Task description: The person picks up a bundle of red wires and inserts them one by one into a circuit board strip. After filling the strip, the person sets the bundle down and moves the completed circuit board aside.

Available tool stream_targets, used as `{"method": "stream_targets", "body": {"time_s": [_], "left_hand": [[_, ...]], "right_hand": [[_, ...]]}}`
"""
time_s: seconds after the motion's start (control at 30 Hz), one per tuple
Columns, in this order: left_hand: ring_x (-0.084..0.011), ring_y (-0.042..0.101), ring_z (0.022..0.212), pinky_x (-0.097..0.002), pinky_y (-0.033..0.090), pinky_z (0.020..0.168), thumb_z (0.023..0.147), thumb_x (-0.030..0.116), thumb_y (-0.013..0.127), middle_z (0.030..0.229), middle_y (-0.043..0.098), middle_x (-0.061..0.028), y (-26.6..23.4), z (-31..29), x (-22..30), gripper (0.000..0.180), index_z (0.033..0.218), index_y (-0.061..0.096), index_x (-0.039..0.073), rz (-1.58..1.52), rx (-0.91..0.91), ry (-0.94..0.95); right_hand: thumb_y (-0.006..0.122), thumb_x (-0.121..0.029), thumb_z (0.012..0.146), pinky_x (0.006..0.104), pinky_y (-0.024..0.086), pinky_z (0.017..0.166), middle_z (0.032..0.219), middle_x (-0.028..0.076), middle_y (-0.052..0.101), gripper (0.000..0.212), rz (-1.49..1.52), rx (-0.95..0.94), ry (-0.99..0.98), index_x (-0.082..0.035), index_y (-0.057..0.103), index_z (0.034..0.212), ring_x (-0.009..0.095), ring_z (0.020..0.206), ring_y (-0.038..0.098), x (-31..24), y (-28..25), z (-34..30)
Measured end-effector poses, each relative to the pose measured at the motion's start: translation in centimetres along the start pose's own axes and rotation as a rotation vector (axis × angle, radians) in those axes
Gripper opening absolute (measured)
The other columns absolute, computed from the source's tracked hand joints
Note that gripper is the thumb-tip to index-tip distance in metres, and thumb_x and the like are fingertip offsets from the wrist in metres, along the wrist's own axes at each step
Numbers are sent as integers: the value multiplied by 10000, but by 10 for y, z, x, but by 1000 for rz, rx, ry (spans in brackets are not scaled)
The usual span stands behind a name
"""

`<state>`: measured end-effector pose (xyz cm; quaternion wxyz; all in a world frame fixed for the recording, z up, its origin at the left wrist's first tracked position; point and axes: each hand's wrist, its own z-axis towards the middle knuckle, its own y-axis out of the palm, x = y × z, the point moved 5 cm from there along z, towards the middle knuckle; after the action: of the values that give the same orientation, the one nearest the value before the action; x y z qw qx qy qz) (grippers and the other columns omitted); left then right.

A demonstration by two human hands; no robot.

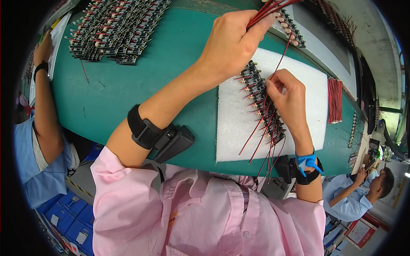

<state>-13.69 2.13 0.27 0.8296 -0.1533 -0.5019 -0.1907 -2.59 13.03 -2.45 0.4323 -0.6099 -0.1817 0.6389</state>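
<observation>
My left hand (235, 42) is closed around a bundle of thin red and black wires (271, 10), raised over the far edge of the foam sheet. Lower and to the right, my right hand (288, 91) pinches a single red-black wire (282, 57) that slants up past its fingertips. Its fingers are right at the side of a panel of small black circuit boards (258, 96) lying on the white foam sheet (309, 111). Along this panel, several red wires (256, 143) trail toward me. My right fingertips partly hide where the pinched wire ends.
Stacked circuit board panels (115, 30) fill the far left of the green table mat (179, 55). A bunch of red wires (335, 100) lies right of the foam. Another board row (290, 27) sits beyond it. Co-workers' arms (45, 115) show at left, and a person sits at right.
</observation>
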Motion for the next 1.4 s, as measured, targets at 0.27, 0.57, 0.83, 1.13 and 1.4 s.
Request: {"method": "stream_targets", "body": {"time_s": [0.27,0.57,0.83,1.13,1.4], "left_hand": [[-61,318,482,-210,266,440,879,271,402,517,359,16,-11,-2,13,376,574,390,52,-241,140,61],[-40,297,455,-193,232,414,882,305,384,502,342,33,-11,-4,12,398,567,383,62,-239,112,10],[-28,281,440,-184,206,397,879,323,383,495,339,40,-9,-4,11,404,558,372,78,-312,105,-26],[-26,271,433,-184,195,389,877,333,385,490,329,44,-9,-5,12,409,555,367,80,-281,94,-40],[-23,262,431,-183,185,387,877,336,385,491,323,47,-9,-4,11,412,552,363,84,-302,90,-37]], "right_hand": [[543,-23,687,231,369,510,587,52,485,60,20,-42,-20,25,506,687,104,537,451,1,-1,2],[548,-18,685,263,377,505,615,87,507,61,-72,-46,-113,27,513,705,166,543,481,-4,-3,4],[557,-10,682,295,395,520,656,127,509,73,-145,-62,-161,35,511,717,240,564,502,-9,-3,4],[552,4,680,307,411,547,679,129,513,54,-169,-49,-221,26,517,716,264,582,515,-13,-3,3],[555,2,683,306,410,546,693,123,512,56,-230,-51,-254,18,514,717,259,584,513,-12,-2,2]]}}
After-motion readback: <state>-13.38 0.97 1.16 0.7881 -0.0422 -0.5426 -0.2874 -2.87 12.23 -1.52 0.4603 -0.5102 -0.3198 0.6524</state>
